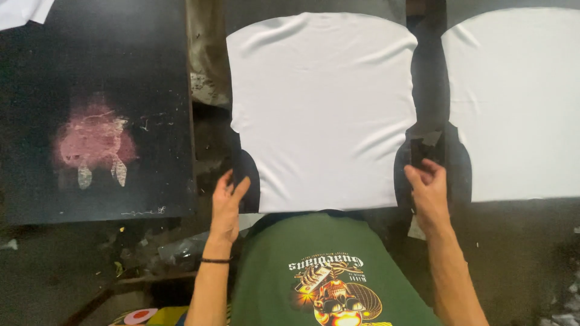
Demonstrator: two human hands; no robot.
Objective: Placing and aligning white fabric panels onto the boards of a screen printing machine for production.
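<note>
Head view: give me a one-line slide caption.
Both hands, left and right, grip the lower corners of a white shirt laid on a dark platen.

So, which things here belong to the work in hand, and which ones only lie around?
In hand:
- left hand
- right hand
- middle white cloth
- dark board under it

Lying about:
- black board with pink stain
- right white cloth
- floor scraps
</note>
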